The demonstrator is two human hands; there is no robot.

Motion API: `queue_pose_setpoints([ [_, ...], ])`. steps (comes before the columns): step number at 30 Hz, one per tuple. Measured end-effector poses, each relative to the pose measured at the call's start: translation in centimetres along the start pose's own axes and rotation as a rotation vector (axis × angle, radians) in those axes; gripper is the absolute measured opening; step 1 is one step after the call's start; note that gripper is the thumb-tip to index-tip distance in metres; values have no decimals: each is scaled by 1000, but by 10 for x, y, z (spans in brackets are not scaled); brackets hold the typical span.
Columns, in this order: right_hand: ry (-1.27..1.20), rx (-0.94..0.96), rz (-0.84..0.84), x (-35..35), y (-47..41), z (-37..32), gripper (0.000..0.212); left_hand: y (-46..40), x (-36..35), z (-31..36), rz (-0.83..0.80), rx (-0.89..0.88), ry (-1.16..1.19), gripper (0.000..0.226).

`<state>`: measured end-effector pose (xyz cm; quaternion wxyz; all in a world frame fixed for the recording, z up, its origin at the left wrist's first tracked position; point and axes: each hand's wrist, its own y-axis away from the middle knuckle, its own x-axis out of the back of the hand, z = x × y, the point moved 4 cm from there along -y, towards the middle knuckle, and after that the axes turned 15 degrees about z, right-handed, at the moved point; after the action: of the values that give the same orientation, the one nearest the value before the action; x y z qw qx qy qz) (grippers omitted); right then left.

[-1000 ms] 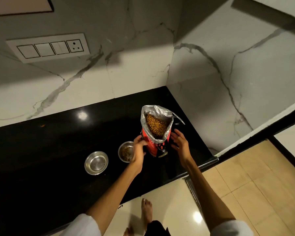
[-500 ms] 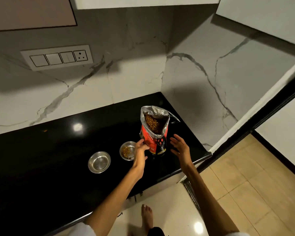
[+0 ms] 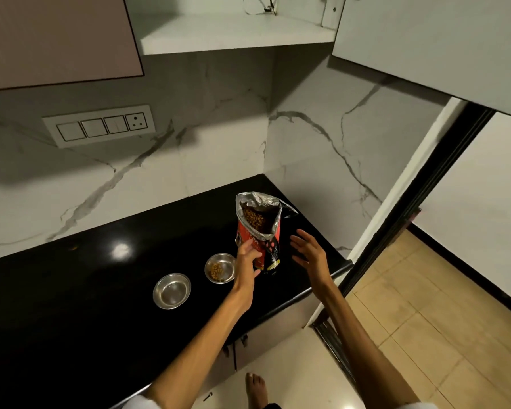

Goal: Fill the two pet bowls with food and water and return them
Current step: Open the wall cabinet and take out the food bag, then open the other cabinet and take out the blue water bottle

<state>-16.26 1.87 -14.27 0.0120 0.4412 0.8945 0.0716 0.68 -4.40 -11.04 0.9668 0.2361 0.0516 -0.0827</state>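
Both hands have come off the bag [image 3: 258, 228] since a second ago: then they flanked it closely at its lower half, the left hand's fingers at its red front; now the right hand [image 3: 307, 250] has drawn back, fingers spread and relaxed, holding nothing, with a clear gap of black tabletop [image 3: 71, 290] between it and the bag. The left hand [image 3: 248, 256] is near the bag's lower left face, fingers loosely extended; whether the fingertips touch the bag I cannot tell, but it grips nothing. The view has also tilted upward, bringing in the shelf [image 3: 233, 33] overhead.

The bag stands upright on the tabletop near the right-hand corner, mouth open and kibble showing inside. Just left of it, near the left hand's wrist, sits the food bowl [image 3: 220, 268] with a small heap of kibble in it. Further left, apart from it, is the second bowl [image 3: 171, 290], shiny and with nothing visible inside.

What the next move turns on: the empty bowl lies to the left of both hands and slightly nearer the person, and the left hand is plainly the closer of the two, with the food bowl between it and that bowl. Judging by the task, the food is served and the water step is not yet done, so a reach leftward across the food bowl by the left hand looks the shortest path. No tap is in view.
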Motion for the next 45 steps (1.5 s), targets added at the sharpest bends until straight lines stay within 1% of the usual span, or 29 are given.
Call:
queue_pose_setpoints([
  [1, -5, 15, 6, 2, 2, -5, 44, 2, -2, 3, -5, -11, -3, 37],
  [3, -15, 33, 15, 5, 3, -15, 40, 6, -6, 10, -22, -26, -9, 36],
  [6, -21, 65, 18, 10, 7, -30, 40, 13, -10, 23, -56, -62, 8, 48],
  [8, -31, 99, 21, 13, 11, -43, 49, 15, -14, 31, -69, -83, 18, 54],
  [9, -39, 116, 26, 15, 13, -50, 55, 16, -17, 35, -74, -92, 29, 54],
  [11, -47, 148, 36, 19, 16, -62, 60, 18, -22, 44, -88, -110, 44, 49],
  [13, -47, 170, 41, 23, 17, -71, 58, 20, -26, 51, -105, -128, 50, 47],
  [16, -49, 201, 65, 31, 19, -83, 47, 26, -33, 64, -140, -164, 48, 52],
  [19, -52, 220, 87, 38, 20, -95, 46, 30, -41, 76, -158, -183, 66, 51],
  [21, -51, 227, 93, 43, 21, -103, 41, 33, -47, 83, -174, -193, 69, 50],
  [29, -103, 282, 157, 65, 31, -145, 51, 46, -74, 103, -284, -259, 39, 50],
  [32, -128, 307, 198, 78, 32, -159, 43, 53, -86, 113, -320, -292, 19, 54],
  [34, -138, 328, 216, 86, 34, -169, 42, 58, -93, 120, -334, -310, 15, 54],
  [38, -155, 388, 250, 102, 42, -191, 54, 66, -110, 132, -374, -334, 15, 47],
  [45, -134, 516, 343, 134, 48, -226, 46, 91, -143, 159, -484, -415, -7, 46],
])
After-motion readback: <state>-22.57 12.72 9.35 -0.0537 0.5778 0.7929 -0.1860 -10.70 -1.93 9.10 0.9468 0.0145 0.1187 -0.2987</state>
